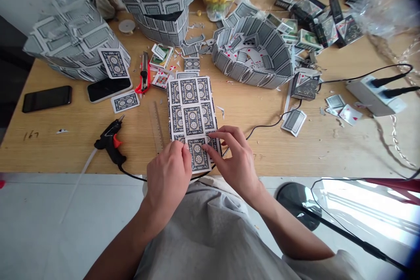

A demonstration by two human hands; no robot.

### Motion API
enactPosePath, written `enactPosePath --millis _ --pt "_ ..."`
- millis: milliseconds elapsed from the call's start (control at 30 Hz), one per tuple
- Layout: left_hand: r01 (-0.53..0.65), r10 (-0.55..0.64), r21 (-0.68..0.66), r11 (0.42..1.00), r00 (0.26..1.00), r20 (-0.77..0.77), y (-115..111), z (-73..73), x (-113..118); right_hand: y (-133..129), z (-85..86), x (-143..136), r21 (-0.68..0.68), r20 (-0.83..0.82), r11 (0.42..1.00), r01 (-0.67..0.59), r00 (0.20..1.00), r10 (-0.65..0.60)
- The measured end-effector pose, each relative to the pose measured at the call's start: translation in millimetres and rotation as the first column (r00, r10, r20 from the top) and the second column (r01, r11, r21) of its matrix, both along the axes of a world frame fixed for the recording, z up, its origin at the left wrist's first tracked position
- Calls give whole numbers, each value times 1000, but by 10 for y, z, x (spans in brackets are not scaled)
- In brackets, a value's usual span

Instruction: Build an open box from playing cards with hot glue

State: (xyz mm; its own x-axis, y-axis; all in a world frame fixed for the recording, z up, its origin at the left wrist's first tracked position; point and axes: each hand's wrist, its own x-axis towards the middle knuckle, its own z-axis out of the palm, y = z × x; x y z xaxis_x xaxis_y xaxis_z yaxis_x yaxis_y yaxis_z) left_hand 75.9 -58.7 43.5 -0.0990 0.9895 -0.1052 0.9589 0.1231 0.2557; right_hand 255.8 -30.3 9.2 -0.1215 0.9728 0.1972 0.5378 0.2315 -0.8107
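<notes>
In front of me lies a panel of patterned playing cards (193, 119), laid face down in overlapping rows. A single playing card (198, 157) sits at its near end and sticks out past the table edge. My left hand (169, 170) is closed, with thumb and finger pinching this card's left edge. From the other side, the thumb and fingertips of my right hand (234, 157) grip the card's right edge near its upper corner. Left of the panel are a clear ruler (156, 127) and a black glue gun (111, 142) with an orange trigger.
A shallow card-walled basket (254, 76) holds loose cards. Taller card-built pieces (77, 37) stand at the back left. Two phones (47, 98), a red utility knife (144, 74), card boxes (308, 11) and a power strip (377, 94) surround the work. A black cord (271, 126) crosses the table.
</notes>
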Motion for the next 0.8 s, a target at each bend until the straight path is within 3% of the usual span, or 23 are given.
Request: enactPosePath --millis 267,433,633,800 --pt "0 0 16 1000 1000 -11 11 20 5 -7 -17 0 -2 18 1000 18 1000 -18" --pt "10 -10 47 999 1000 -1 20 -6 -57 -12 -42 21 29 36 999 -34 999 33" --pt "71 -121 318 945 982 142 17 -129 -164 10 -73 39 78 70 993 -84 994 79" --pt "136 -197 430 893 975 101 8 -237 -208 19 -72 32 83 64 994 -78 995 72"
